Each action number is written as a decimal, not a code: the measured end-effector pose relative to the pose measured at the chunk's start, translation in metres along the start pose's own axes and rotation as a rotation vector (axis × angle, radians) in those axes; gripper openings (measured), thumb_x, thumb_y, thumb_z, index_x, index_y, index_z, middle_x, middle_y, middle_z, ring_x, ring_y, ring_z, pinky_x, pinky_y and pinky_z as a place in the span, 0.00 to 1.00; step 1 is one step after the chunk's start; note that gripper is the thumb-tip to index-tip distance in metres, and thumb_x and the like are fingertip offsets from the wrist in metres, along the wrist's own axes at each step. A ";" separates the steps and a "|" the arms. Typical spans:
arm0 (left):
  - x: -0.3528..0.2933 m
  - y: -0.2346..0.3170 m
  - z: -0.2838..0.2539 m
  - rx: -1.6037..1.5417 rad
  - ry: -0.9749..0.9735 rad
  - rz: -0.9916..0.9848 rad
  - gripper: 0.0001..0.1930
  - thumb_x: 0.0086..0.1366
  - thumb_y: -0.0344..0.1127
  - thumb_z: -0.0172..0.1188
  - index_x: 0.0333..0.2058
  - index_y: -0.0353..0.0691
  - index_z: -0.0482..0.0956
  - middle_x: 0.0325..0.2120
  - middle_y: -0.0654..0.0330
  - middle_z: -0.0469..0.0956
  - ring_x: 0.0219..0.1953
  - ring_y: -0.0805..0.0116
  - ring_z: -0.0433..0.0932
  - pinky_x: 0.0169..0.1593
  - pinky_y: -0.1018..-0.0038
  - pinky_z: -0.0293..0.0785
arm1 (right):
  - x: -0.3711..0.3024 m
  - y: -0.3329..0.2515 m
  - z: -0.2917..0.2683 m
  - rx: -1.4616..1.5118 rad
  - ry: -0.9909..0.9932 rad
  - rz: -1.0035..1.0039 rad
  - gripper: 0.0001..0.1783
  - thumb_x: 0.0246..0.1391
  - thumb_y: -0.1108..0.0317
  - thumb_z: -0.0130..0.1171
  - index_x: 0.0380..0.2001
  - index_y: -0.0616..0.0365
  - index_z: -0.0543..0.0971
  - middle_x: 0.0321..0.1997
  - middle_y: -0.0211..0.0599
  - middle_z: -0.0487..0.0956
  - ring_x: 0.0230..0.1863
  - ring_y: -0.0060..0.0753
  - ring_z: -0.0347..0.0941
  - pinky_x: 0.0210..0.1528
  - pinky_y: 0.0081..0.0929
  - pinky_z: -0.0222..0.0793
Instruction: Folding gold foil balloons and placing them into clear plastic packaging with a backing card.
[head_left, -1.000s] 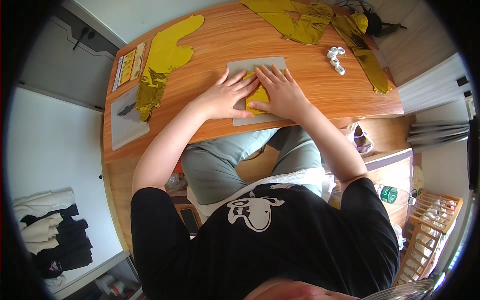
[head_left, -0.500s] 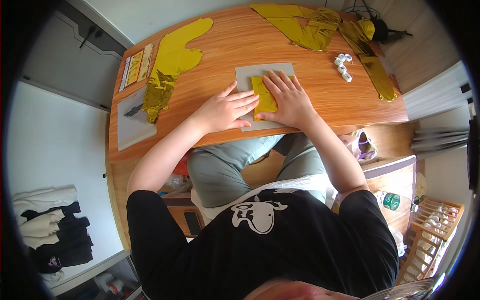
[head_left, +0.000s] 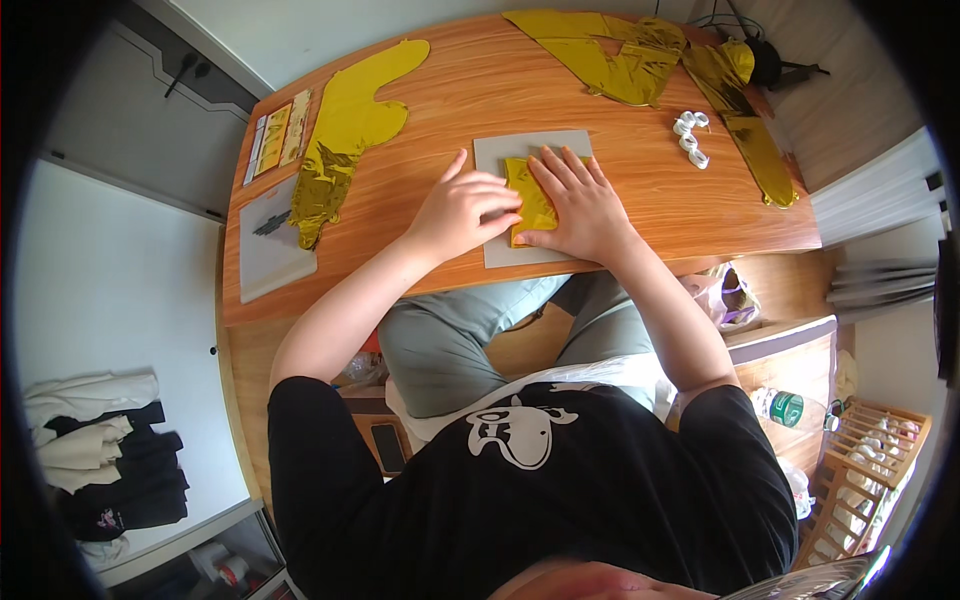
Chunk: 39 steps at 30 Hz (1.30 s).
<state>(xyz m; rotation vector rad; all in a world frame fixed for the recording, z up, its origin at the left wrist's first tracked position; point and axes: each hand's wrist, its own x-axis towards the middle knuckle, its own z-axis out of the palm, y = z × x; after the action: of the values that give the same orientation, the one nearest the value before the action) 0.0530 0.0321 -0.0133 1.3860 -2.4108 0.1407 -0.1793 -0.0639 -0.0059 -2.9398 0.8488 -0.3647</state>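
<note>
A folded piece of gold foil (head_left: 531, 205) lies on a grey board (head_left: 490, 150) near the table's front edge. Flat on its right part rests my right hand (head_left: 588, 215), fingers stretched out and thumb toward the near edge. My left hand (head_left: 465, 212) is at the foil's left edge. Its fingers are bent toward the foil, with a gap between thumb and index finger, and the little finger sticks up away from the others. Whether the left fingertips touch the foil cannot be made out. The foil under my right palm is hidden.
On the wooden table (head_left: 440, 110), a large flat gold foil balloon (head_left: 365, 95) lies left. More gold foil pieces (head_left: 625, 70) lie at the back right, near several small white rolls (head_left: 690, 138). A clear plastic sheet (head_left: 275, 245) and a colourful card packet (head_left: 275, 137) lie far left.
My left hand has lifted slightly and its fingers have bent, the thumb coming up nearer the index finger. The right hand keeps its place on the foil. The whole view has shifted a little.
</note>
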 end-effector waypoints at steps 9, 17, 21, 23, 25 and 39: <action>0.012 0.009 -0.012 -0.026 -0.189 -0.256 0.38 0.63 0.58 0.64 0.68 0.48 0.67 0.69 0.58 0.66 0.75 0.54 0.54 0.74 0.37 0.35 | -0.001 0.000 0.001 0.012 0.016 -0.001 0.66 0.42 0.15 0.53 0.73 0.54 0.59 0.78 0.44 0.57 0.79 0.51 0.49 0.78 0.53 0.43; 0.019 0.011 -0.021 0.020 -0.270 -0.271 0.43 0.57 0.66 0.65 0.66 0.50 0.70 0.69 0.57 0.66 0.76 0.52 0.51 0.73 0.34 0.35 | -0.003 -0.002 -0.003 0.018 0.072 -0.005 0.67 0.40 0.15 0.54 0.73 0.54 0.60 0.78 0.43 0.57 0.79 0.52 0.48 0.78 0.53 0.43; 0.020 0.014 -0.024 -0.023 -0.278 -0.305 0.45 0.54 0.63 0.70 0.67 0.50 0.70 0.69 0.58 0.65 0.76 0.51 0.50 0.73 0.32 0.33 | -0.003 -0.007 -0.012 -0.060 -0.039 -0.004 0.65 0.43 0.16 0.52 0.73 0.56 0.60 0.78 0.43 0.57 0.79 0.52 0.47 0.78 0.53 0.43; 0.021 0.015 -0.027 -0.015 -0.309 -0.318 0.45 0.53 0.62 0.72 0.67 0.51 0.69 0.70 0.58 0.65 0.76 0.52 0.51 0.73 0.32 0.32 | -0.005 -0.010 -0.009 -0.066 -0.030 -0.011 0.65 0.44 0.17 0.52 0.73 0.56 0.60 0.78 0.43 0.57 0.79 0.52 0.47 0.78 0.53 0.43; 0.020 0.013 -0.025 -0.023 -0.297 -0.315 0.45 0.53 0.60 0.72 0.67 0.52 0.69 0.70 0.59 0.65 0.75 0.52 0.52 0.73 0.32 0.32 | -0.006 -0.009 -0.002 -0.071 -0.020 -0.018 0.64 0.45 0.17 0.51 0.72 0.56 0.61 0.78 0.43 0.57 0.79 0.52 0.47 0.78 0.53 0.44; 0.038 -0.048 -0.020 -0.728 -0.067 -0.558 0.19 0.70 0.42 0.60 0.57 0.45 0.80 0.55 0.54 0.80 0.55 0.61 0.79 0.60 0.65 0.71 | -0.009 -0.011 -0.005 0.053 0.008 0.031 0.61 0.46 0.23 0.60 0.72 0.57 0.62 0.78 0.44 0.58 0.79 0.52 0.47 0.78 0.52 0.43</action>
<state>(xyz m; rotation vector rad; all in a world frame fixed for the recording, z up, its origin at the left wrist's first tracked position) 0.0813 -0.0186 0.0145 1.5992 -1.7237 -0.8384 -0.1819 -0.0495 -0.0019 -2.8753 0.8715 -0.3904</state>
